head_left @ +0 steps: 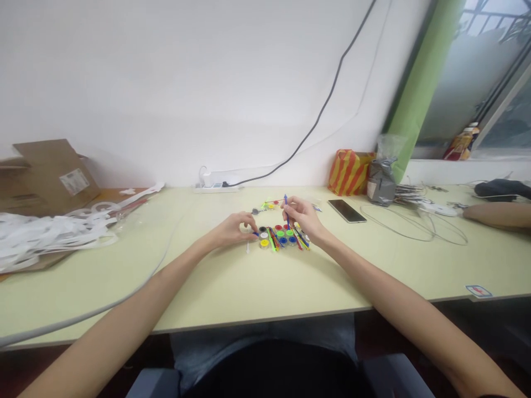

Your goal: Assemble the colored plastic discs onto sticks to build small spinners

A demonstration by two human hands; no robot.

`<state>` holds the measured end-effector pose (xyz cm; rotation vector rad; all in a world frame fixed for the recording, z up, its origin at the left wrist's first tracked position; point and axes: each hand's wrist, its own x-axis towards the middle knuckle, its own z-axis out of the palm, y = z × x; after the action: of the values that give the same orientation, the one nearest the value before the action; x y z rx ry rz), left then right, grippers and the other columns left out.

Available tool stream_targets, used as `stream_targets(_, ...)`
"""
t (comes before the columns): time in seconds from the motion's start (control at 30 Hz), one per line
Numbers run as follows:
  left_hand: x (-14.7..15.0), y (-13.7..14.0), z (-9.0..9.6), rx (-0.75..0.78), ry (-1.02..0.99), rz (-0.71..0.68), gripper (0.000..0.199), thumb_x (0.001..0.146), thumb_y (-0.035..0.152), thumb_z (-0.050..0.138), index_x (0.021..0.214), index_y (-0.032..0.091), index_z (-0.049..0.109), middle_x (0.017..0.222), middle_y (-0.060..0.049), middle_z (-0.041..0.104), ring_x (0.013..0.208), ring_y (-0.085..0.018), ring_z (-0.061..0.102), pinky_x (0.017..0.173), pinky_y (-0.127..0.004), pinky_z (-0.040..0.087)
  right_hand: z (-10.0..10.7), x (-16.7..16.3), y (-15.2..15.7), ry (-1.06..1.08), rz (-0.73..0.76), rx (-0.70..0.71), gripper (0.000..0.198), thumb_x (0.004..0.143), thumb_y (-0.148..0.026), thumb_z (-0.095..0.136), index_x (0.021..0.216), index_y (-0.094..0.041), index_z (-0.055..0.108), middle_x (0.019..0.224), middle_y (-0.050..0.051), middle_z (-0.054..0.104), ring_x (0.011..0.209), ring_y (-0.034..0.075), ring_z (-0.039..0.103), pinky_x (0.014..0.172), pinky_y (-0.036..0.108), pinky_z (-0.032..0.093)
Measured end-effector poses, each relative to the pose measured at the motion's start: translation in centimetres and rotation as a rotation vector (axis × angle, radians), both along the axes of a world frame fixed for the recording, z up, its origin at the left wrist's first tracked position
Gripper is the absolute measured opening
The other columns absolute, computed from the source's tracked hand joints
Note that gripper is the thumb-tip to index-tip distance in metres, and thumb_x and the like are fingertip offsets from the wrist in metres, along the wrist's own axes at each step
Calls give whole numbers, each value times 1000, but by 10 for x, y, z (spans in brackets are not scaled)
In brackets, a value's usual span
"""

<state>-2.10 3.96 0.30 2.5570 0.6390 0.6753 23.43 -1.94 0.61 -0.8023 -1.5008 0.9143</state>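
My right hand point(305, 216) pinches a thin blue plastic stick point(286, 205) with an arrow-like tip, held upright over small round pieces. My left hand point(235, 229) is closed at the fingertips on a small blue piece point(256, 235), mostly hidden by the fingers. Between my hands lie round pieces in several colours, among them a yellow one point(264, 243), a white one point(264, 236) and a dark blue one point(282, 241). Coloured sticks point(272, 240) lie among them. A white stick point(248, 247) rests just below my left fingers.
Behind my hands lie more small coloured parts point(270, 205). A phone point(347, 210) and a striped bag point(349, 172) stand to the right, with loose cables point(415, 224). Another person's arm point(495, 214) rests at the right edge. White strips point(53, 235) and a cardboard box point(53, 174) fill the left.
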Motion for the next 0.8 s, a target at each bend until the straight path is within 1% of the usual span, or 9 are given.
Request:
stream_targets(0.17,0,3,-3,4,28,15,27,81,47,76,89,22,76,88,-4,66,87,-19,58,82,-31,45,1,0,0,-2,0,0,37,83,-55,68,89,-21,55,63,-3,59,49,10,48,44,22,37)
stream_targets(0.4,0,1,0,-6,48,31,25,81,46,75,88,22,77,85,-4,66,86,-19,57,80,-30,44,1,0,-1,-22,4,0,36,83,-54,67,88,-21,55,62,-3,59,48,10,48,44,22,38)
stream_targets(0.63,2,-3,3,-32,65,46,30,79,49,75,88,20,75,80,-3,64,82,-18,56,77,-29,44,0,0,-1,-36,3,-3,36,84,-55,66,88,-21,54,62,-3,59,47,10,48,43,22,38)
stream_targets(0.73,1,-2,6,-61,52,88,31,85,49,68,88,18,69,80,-2,63,77,-16,55,72,-28,43,0,0,-2,-34,5,10,35,85,-54,66,89,-20,55,62,-3,59,46,10,48,43,22,38)
stream_targets(0.8,-2,1,6,-34,6,146,30,91,47,60,86,17,63,79,-1,61,73,-14,53,69,-27,41,0,0,-2,-32,11,19,34,86,-52,65,89,-20,55,62,-3,59,46,10,48,43,22,37)
